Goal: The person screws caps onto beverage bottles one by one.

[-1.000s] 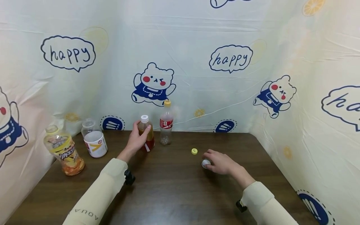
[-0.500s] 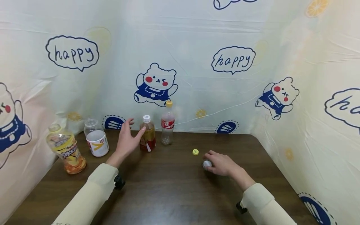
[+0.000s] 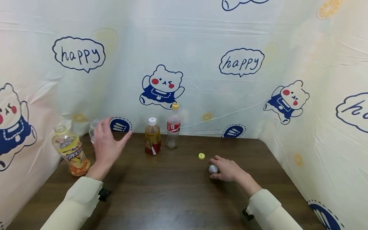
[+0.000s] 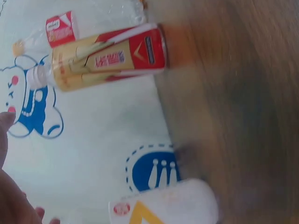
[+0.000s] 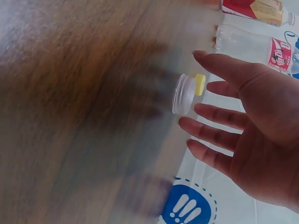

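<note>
My left hand [image 3: 107, 147] is spread with nothing in it, thumb held away from the fingers. Behind it stands a clear jar with a white label, mostly hidden in the head view; the left wrist view shows its white label [image 4: 177, 205]. To the left is a clear bottle with a yellow label [image 3: 73, 153], without a cap. Over the table at right, my right hand [image 3: 225, 169] has loosely bent fingers around a white cap [image 3: 213, 169]. In the right wrist view this white cap [image 5: 183, 94] lies between thumb and fingers, apparently ungripped.
A tea-coloured drink bottle [image 3: 152, 137] with a white cap stands at the back of the table. Next to it is a clear bottle with a red label [image 3: 173, 127] and yellow cap. A yellow cap [image 3: 201, 156] lies near the right hand. A patterned curtain [image 3: 201, 80] borders the table.
My left hand has let go of the tea-coloured bottle and moved left in front of the white-labelled jar. The right hand stays by the white cap, its thumb now farther from it.
</note>
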### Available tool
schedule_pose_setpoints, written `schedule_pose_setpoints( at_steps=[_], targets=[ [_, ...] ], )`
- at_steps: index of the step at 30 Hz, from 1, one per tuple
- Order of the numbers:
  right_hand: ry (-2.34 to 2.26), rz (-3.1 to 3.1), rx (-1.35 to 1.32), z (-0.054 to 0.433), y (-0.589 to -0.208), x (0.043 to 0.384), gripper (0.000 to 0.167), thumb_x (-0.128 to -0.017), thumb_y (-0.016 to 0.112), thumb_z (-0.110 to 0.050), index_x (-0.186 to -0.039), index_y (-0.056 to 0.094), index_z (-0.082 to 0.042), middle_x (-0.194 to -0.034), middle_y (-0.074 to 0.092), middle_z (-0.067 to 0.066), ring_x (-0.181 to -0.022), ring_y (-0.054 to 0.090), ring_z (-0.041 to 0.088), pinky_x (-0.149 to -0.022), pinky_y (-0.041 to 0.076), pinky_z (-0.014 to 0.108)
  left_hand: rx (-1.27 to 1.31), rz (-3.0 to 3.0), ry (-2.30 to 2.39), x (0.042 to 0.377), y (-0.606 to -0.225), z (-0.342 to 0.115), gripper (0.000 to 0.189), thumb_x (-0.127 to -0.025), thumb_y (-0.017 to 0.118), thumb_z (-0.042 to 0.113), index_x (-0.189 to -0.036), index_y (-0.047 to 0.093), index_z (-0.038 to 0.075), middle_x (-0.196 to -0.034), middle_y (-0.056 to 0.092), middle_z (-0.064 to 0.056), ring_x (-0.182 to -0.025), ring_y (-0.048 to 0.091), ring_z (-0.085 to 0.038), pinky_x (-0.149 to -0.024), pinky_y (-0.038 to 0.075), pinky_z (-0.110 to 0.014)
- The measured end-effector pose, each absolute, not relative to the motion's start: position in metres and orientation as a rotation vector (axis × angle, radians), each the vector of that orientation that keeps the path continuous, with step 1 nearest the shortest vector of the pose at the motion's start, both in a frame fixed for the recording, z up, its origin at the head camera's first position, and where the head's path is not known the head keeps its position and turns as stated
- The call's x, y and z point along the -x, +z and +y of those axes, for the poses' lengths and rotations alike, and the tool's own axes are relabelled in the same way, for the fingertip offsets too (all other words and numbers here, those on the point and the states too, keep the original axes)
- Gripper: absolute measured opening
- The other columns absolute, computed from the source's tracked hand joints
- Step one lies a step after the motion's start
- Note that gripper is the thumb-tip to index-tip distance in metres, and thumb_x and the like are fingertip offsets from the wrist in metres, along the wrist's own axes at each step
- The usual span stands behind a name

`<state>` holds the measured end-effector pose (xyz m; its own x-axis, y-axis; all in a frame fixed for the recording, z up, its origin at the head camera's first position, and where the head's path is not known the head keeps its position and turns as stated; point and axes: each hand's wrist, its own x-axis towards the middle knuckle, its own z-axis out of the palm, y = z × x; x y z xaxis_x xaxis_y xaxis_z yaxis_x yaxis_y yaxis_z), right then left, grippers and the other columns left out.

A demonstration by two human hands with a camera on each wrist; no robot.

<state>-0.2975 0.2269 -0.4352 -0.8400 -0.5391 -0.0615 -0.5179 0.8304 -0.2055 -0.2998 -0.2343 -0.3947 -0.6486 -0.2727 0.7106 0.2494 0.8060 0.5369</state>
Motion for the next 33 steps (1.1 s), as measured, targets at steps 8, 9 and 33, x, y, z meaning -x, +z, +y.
schedule_pose_setpoints(
  at_steps=[8,9,33],
  targets=[
    [-0.28,2.887,0.797,0.225,-0.438,0.299,0.045,-0.089,0.081,-0.031,-0.127,0.065,-0.014,-0.115,0.058,0.004,-0.092,0.063,0.024,-0.075,0.054,0.048,-0.143,-2.11,-0.805,0.295,-0.391,-0.257,0.101,-0.078,0.088,0.042,-0.156,0.03,0.013,-0.15,0.035,-0.022,-0.14,0.029,-0.043,-0.113,0.024,-0.061],
    [-0.274,2.89,0.792,0.225,-0.439,0.3,0.045,-0.089,0.081,-0.031,-0.127,0.065,-0.015,-0.114,0.058,0.004,-0.092,0.063,0.024,-0.075,0.054,0.048,-0.159,-2.116,-0.818,0.295,-0.392,-0.259,0.104,-0.079,0.088,0.042,-0.157,0.027,0.014,-0.153,0.032,-0.022,-0.142,0.027,-0.042,-0.115,0.023,-0.06],
    [-0.198,2.885,0.856,0.218,-0.445,0.304,0.035,-0.091,0.078,-0.03,-0.123,0.071,-0.016,-0.108,0.057,0.005,-0.083,0.06,0.02,-0.069,0.055,0.044,-0.538,-2.224,-1.374,0.319,-0.419,-0.292,0.094,-0.094,0.067,0.049,-0.161,0.01,0.014,-0.161,0.024,-0.025,-0.148,0.026,-0.04,-0.121,0.022,-0.057]
  ],
)
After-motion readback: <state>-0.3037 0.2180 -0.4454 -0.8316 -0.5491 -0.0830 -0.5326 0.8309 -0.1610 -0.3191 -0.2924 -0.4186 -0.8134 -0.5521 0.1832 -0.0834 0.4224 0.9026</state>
